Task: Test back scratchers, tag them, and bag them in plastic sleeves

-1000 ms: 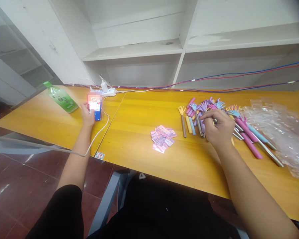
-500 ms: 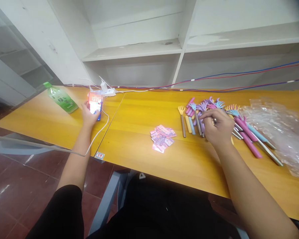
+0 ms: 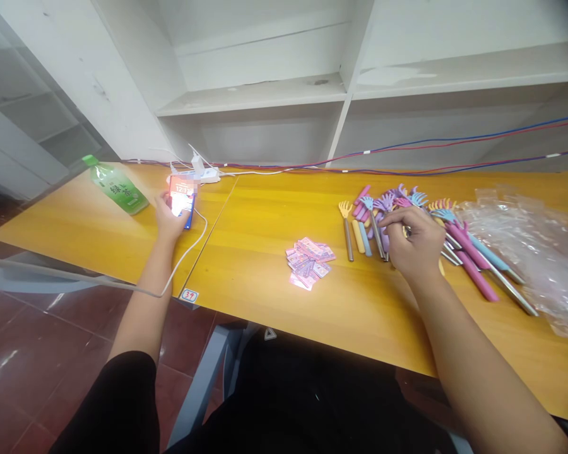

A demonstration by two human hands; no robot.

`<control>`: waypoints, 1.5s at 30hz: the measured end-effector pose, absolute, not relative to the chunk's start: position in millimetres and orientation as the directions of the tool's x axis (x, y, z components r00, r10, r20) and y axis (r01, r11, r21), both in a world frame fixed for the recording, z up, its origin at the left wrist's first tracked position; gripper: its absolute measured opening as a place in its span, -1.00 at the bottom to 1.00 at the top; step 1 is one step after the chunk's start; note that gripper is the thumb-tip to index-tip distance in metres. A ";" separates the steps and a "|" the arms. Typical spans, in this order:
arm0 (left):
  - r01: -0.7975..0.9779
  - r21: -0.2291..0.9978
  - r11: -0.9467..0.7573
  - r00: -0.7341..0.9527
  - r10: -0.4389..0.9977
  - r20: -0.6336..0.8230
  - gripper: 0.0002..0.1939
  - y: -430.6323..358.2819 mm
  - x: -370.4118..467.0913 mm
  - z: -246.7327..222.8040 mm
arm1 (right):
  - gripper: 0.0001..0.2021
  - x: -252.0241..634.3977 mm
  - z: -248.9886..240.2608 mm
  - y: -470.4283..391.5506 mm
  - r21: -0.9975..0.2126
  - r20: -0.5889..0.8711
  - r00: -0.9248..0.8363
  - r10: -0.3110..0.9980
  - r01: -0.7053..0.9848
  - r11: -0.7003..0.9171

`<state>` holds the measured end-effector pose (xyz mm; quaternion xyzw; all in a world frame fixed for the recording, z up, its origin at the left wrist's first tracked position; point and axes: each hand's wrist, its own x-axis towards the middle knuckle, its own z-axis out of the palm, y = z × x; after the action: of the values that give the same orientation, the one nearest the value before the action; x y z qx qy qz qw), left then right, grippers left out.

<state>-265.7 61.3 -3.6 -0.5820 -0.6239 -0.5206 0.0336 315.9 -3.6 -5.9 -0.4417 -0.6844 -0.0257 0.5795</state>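
My left hand (image 3: pixel 168 217) is closed around a phone (image 3: pixel 182 200) with a lit screen, at the left part of the table. Over the pile of back scratchers (image 3: pixel 473 252) at the right, my right hand (image 3: pixel 413 243) has its fingers curled; whatever it grips, if anything, is hidden. Just left of that hand lie a yellow-headed scratcher (image 3: pixel 347 230) and a blue-headed one (image 3: pixel 375 227). Several pink and purple cards (image 3: pixel 308 261) form a loose heap on the table between my hands.
A green-labelled bottle (image 3: pixel 118 187) lies left of the phone. Behind the phone is a white power strip (image 3: pixel 208 175); a white cable (image 3: pixel 182 257) loops past my left forearm. Clear plastic bags (image 3: pixel 525 252) lie far right. White shelves (image 3: pixel 265 91) stand behind the table (image 3: pixel 246 277).
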 end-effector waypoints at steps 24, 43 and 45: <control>0.820 0.558 -0.127 -0.331 0.690 0.644 -0.13 59.7 -265.4 -5.7 | -0.77 317.6 -10.6 -0.7 -0.442 0.830 0.034 0.556 0.648 0.620; 0.849 0.526 -0.035 -0.379 0.653 0.655 -0.16 62.5 -265.6 -8.6 | -0.78 317.0 -10.8 -1.6 -0.478 0.800 0.052 0.598 0.656 0.584; 0.851 0.524 -0.026 -0.384 0.649 0.657 -0.16 63.1 -266.0 -9.0 | -0.78 317.0 -10.4 -1.6 -0.473 0.804 0.044 0.593 0.652 0.593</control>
<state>-266.0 63.1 -9.0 -0.5441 -0.6892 -0.4659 0.1085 317.0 -1.6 -10.4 -0.4503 -0.6910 -0.0262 0.5649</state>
